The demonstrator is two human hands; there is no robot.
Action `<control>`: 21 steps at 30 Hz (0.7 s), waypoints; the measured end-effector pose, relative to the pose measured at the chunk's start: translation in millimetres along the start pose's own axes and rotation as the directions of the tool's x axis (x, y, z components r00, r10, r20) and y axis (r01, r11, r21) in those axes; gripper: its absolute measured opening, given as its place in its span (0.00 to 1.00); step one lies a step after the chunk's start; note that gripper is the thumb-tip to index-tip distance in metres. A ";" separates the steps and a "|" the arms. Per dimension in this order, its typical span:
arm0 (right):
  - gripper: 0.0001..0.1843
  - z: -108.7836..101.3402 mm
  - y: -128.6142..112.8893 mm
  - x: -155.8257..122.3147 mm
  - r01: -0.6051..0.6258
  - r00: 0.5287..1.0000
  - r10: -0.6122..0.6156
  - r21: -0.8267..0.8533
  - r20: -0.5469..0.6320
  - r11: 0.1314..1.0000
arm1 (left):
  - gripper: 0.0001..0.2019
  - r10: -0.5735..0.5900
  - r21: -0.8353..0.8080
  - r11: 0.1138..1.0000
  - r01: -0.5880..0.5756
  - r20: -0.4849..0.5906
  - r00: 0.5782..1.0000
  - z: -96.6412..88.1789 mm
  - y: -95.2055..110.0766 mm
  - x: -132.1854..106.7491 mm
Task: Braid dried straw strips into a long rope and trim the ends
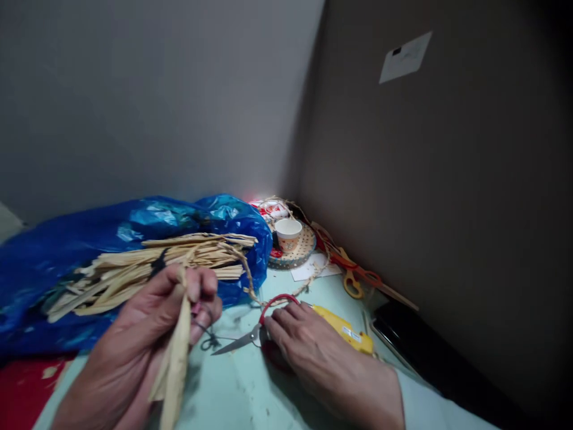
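Note:
My left hand [147,334] is closed, pinching the top of a pale dried husk strip [176,364] whose lower end hangs toward me. A dark string [210,340] trails from the fingers of that hand, where a small pink bit shows. My right hand [313,352] lies low over the table, with its curled fingers on the red handles of a pair of scissors [244,341]. The scissor blades point left, toward the string. Part of the handles is hidden beneath that hand.
A blue plastic bag [102,227] bears a bundle of dried husk strips [116,269]. Behind stand a paper cup [287,234] on a round woven mat [307,245], orange scissors [353,283], a yellow tool [344,328] and a dark flat object [412,340] beside the wall.

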State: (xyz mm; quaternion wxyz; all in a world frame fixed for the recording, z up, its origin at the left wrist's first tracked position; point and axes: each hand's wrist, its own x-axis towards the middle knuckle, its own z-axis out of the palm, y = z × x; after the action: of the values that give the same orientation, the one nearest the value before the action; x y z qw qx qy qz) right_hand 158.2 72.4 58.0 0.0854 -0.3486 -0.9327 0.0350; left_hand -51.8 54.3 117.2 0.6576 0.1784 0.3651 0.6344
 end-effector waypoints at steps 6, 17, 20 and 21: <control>0.09 9.3 -7.4 11.4 -0.041 0.999 0.041 0.029 0.019 0.999 | 0.06 0.053 0.131 0.988 -0.080 0.198 0.979 6.5 0.5 -11.2; 0.21 -44.5 6.4 -33.2 -0.376 0.916 0.368 0.671 0.163 0.639 | 0.07 0.079 0.095 0.991 -0.098 0.179 0.981 8.1 7.0 -16.3; 0.27 -54.2 9.0 -44.0 -0.375 0.892 0.396 0.846 0.218 0.379 | 0.04 0.089 0.106 0.989 -0.107 0.163 0.983 9.0 6.4 -14.9; 0.29 -56.4 4.8 -45.7 -0.354 0.881 0.428 0.883 0.204 0.308 | 0.03 0.091 0.114 0.987 -0.111 0.168 0.982 9.0 5.7 -14.2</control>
State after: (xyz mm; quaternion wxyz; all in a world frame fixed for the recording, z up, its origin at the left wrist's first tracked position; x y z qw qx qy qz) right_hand 205.6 46.3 106.6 0.2795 -0.4627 -0.6475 0.5372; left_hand -48.4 43.4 130.8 0.6397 0.2878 0.3393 0.6268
